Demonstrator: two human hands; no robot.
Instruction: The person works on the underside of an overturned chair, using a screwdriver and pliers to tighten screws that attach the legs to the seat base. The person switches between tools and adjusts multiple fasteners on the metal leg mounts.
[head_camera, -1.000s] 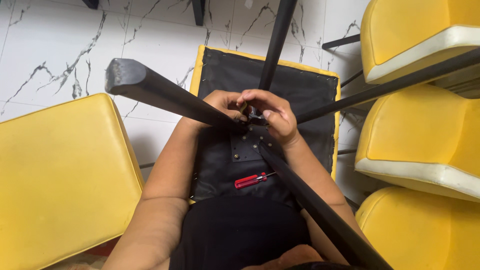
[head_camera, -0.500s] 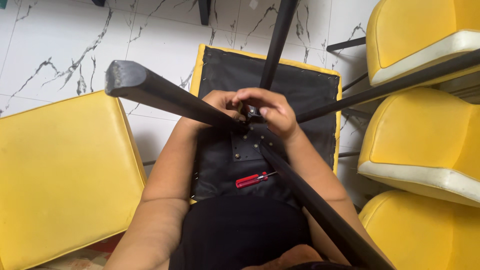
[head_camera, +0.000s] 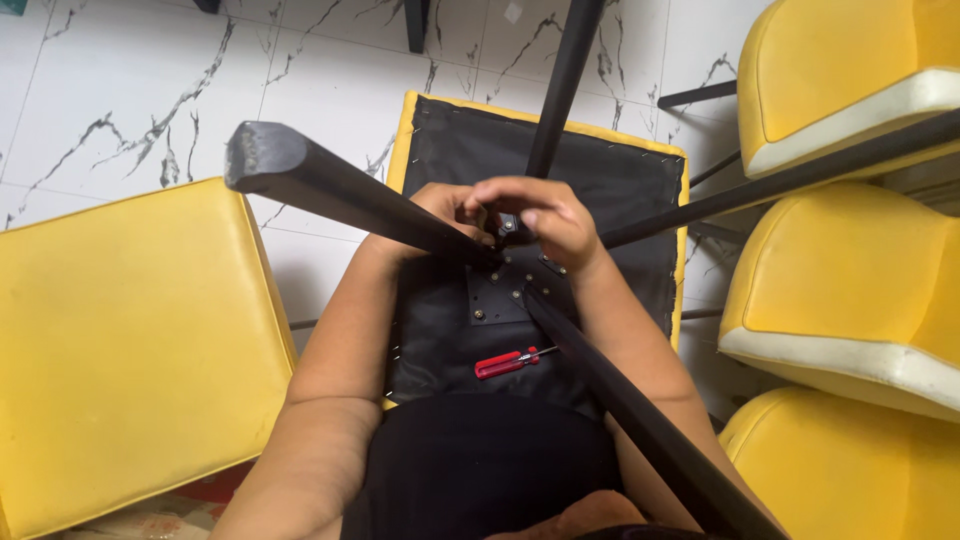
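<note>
Head view: our left hand (head_camera: 440, 212) and right hand (head_camera: 545, 222) pinch the leg joint (head_camera: 508, 232) above the mounting plate (head_camera: 500, 295); the screwdriver (head_camera: 510, 361) lies nearer us, below it.

The left hand (head_camera: 440, 215) lies partly behind the thick black chair leg (head_camera: 350, 195) crossing it, so its fingertips do not show. Whatever the right hand (head_camera: 545, 220) pinches at the black metal mounting plate (head_camera: 500, 295) is too small and covered to tell. The small red-handled screwdriver (head_camera: 510, 362) has a tip too fine to make out. The black leg (head_camera: 640, 420) toward the lower right and the yellow padded seats (head_camera: 850, 300) at the right run off the edge, as do both forearms
</note>
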